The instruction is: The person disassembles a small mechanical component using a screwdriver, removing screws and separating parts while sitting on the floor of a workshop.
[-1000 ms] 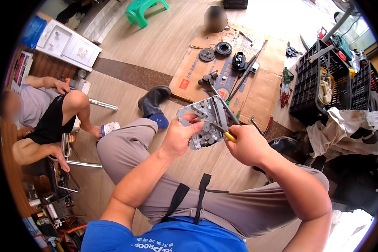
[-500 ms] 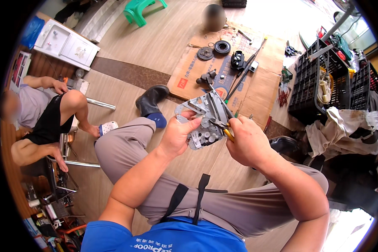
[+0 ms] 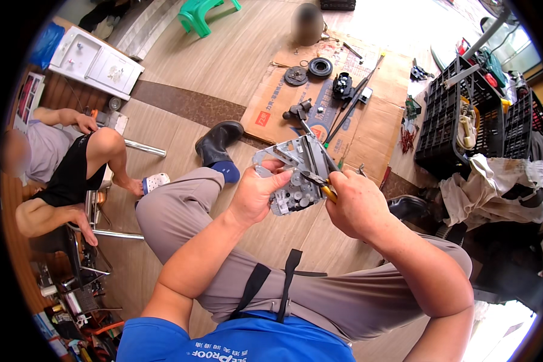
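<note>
Between my thumb and fingers, my left hand (image 3: 256, 196) grips a silvery metal mechanism plate (image 3: 298, 154) with small gears and cut-outs, held above my lap. My right hand (image 3: 356, 205) is closed around pliers (image 3: 315, 179) with yellow handles; their jaws rest at the gears, though what they bite is too small to tell. Behind the plate, a dark rod with a jointed fitting (image 3: 297, 111) lies over a cardboard sheet (image 3: 380, 133).
Dark round parts (image 3: 320, 67), a black housing (image 3: 342, 86) and long rods lie on the cardboard. Black crates (image 3: 434, 139) with tools and cloth stand at right. A seated person (image 3: 72, 157) is at left, near a white cabinet (image 3: 96, 63). A green stool (image 3: 202, 15) stands behind.
My right hand has risen slightly, tilting the pliers so their jaws show more at the gears. My left hand and the plate have shifted only slightly.
</note>
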### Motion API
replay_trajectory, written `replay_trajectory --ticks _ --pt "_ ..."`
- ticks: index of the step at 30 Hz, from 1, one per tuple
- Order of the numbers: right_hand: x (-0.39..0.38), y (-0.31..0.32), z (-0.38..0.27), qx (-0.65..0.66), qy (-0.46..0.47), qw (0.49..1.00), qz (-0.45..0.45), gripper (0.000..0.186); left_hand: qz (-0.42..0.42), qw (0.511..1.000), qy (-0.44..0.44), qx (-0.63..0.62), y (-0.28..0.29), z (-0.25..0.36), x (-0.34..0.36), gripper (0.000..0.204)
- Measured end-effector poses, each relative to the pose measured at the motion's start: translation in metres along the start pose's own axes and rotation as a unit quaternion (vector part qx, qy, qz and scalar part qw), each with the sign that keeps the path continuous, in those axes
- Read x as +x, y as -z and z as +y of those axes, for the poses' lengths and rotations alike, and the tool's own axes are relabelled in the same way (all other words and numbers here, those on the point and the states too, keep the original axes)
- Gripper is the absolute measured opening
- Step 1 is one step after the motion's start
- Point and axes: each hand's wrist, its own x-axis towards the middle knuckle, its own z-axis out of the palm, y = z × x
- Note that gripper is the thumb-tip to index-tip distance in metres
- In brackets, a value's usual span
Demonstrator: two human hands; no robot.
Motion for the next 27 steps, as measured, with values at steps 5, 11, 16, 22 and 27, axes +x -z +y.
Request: replay_trajectory --ticks 5,11,16,22,27 --pt "0.0038 0.005 -0.0025 0.065 -0.064 0.99 -0.104 0.015 0.004 0.999 0.046 -0.028 -0.0025 0.0021 -0.0012 0.029" --pt "0.0014 -0.0017 0.0012 0.046 -0.024 0.998 -0.035 0.017 0.029 0.999 0.023 -0.038 -0.0023 -0.0008 -0.0007 0.029" --pt "-0.0001 -0.0042 -0.0009 0.029 -0.009 1.0 -0.008 0.017 0.028 0.999 0.002 -0.027 -0.0027 0.0006 -0.0005 0.03" --pt "0.0014 -0.002 -0.0027 0.021 -0.018 1.0 -0.015 0.017 0.02 0.999 -0.021 -0.027 -0.0066 0.0005 0.0 0.03" --pt "0.0024 -0.0003 -0.0035 0.018 -0.02 0.999 -0.026 0.017 0.028 0.999 -0.013 -0.016 -0.0044 -0.0003 -0.0003 0.029"
